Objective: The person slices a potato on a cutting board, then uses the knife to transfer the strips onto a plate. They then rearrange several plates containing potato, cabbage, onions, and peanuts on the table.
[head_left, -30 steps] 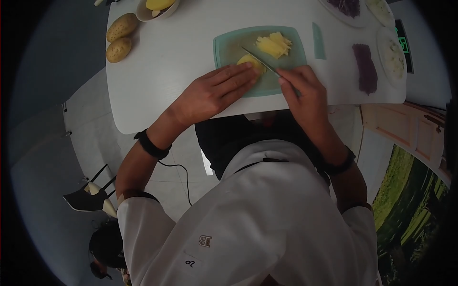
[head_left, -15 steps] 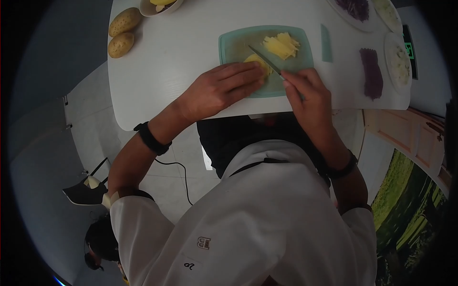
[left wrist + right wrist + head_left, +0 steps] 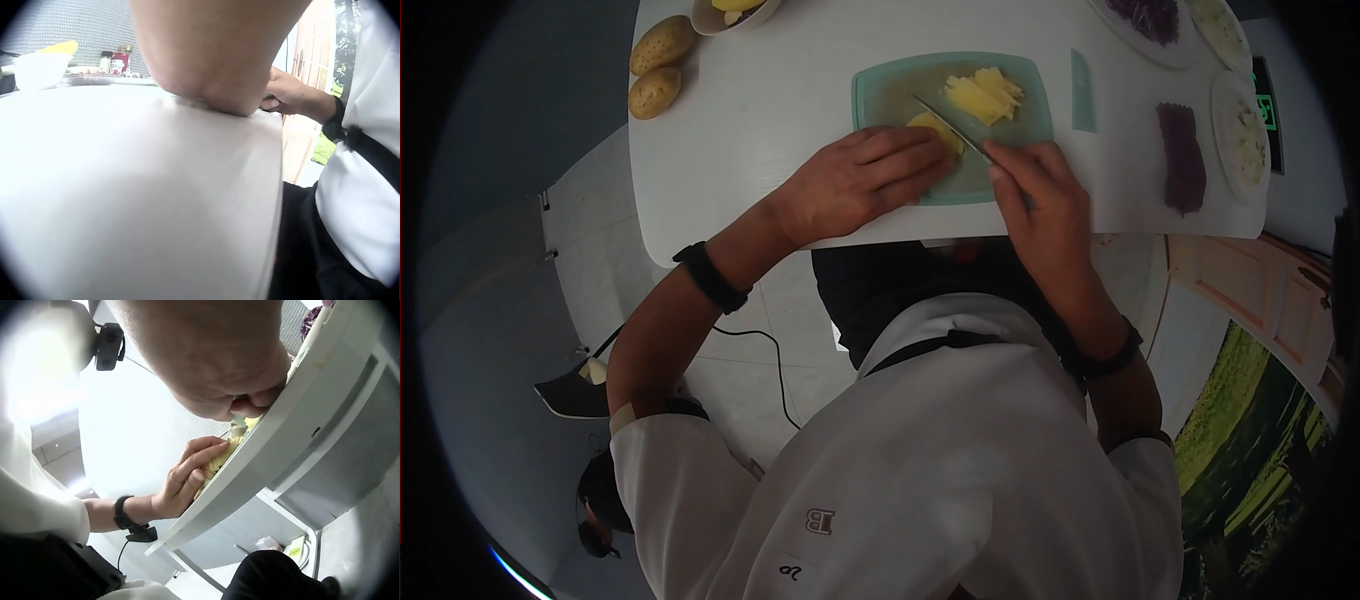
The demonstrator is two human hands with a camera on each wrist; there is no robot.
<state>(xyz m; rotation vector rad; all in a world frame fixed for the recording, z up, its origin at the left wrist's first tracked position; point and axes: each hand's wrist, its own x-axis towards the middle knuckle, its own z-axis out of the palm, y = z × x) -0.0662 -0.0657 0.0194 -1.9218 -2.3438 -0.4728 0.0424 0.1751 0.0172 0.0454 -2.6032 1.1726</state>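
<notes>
In the head view a teal cutting board (image 3: 875, 95) lies at the table's near edge. A peeled yellow potato (image 3: 930, 123) sits on it, partly covered by my left hand (image 3: 850, 185). My left fingers curve over the potato and hold it down. In the right wrist view cut slices (image 3: 215, 467) show under these fingers. My right hand (image 3: 1048, 200) grips a small knife (image 3: 950, 127) by its handle. Its blade slants away to the left, close along the potato's right side. A fanned pile of yellow potato slices (image 3: 983, 95) lies farther back on the board.
Two unpeeled potatoes (image 3: 658, 65) and a white bowl (image 3: 730, 22) with yellow pieces are at the far left. Right of the board lie a flat teal strip (image 3: 1082, 92) and a crinkled purple piece (image 3: 1181, 160). Plates, one with purple shreds (image 3: 1145, 18), line the right edge.
The head view has shifted a little. My left fingers have shifted slightly on the potato; the knife stays beside it, and the slice pile looks the same.
</notes>
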